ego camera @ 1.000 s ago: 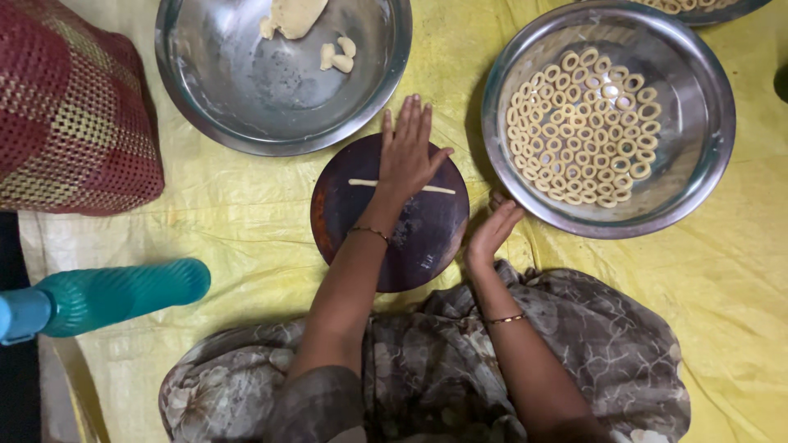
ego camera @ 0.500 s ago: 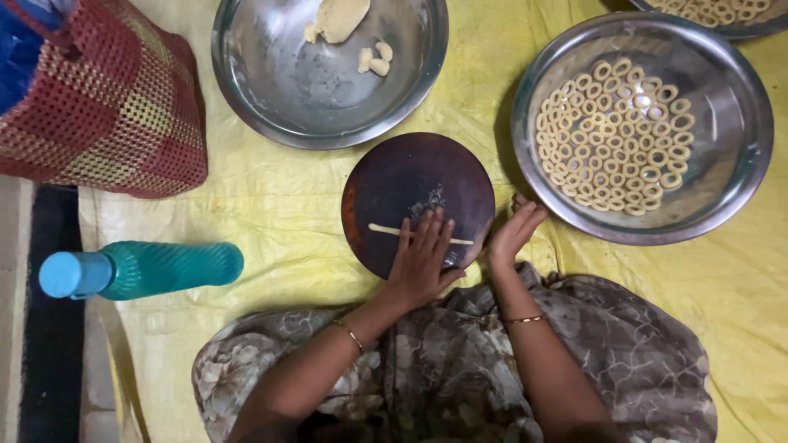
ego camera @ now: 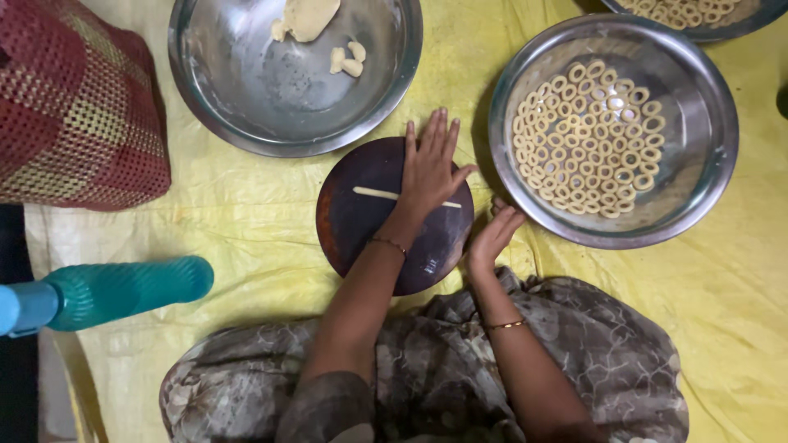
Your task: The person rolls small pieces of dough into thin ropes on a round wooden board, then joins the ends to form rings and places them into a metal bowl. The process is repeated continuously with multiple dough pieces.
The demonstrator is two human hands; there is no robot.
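Head view, looking straight down: yellow sheet (ego camera: 246, 221) spread on the floor under everything (no bench here). Two big steel bowls at the top, left bowl (ego camera: 246, 115) holding a dough lump (ego camera: 310, 16) and small bits, right bowl (ego camera: 698, 189) filled with a layer of dough rings (ego camera: 587, 135); a third bowl just clipped at the top right corner. Red mesh bag (ego camera: 74, 107) at far left, teal bottle (ego camera: 123, 291) lying on its side below it. Patterned cloth (ego camera: 460, 377) over the lap at the bottom.

Dark round board (ego camera: 361, 221) in the middle, between the two bowls. Across it, a thin dough rope (ego camera: 379, 194), long axis running left to right, slightly tilted down to the right.

Left hand (ego camera: 428, 168) flat and fully open, fingers spread and pointing up the frame, palm pressed over the rope's right half; grasping nothing, only lying crosswise on it. Rope's left end sticking out to the left of that hand, right tip just showing beyond it.

Right hand (ego camera: 492, 234) loosely curled at the board's right edge, touching the rim, empty as far as visible, just beside the right bowl. Left hand clearly the nearer one to the rope.
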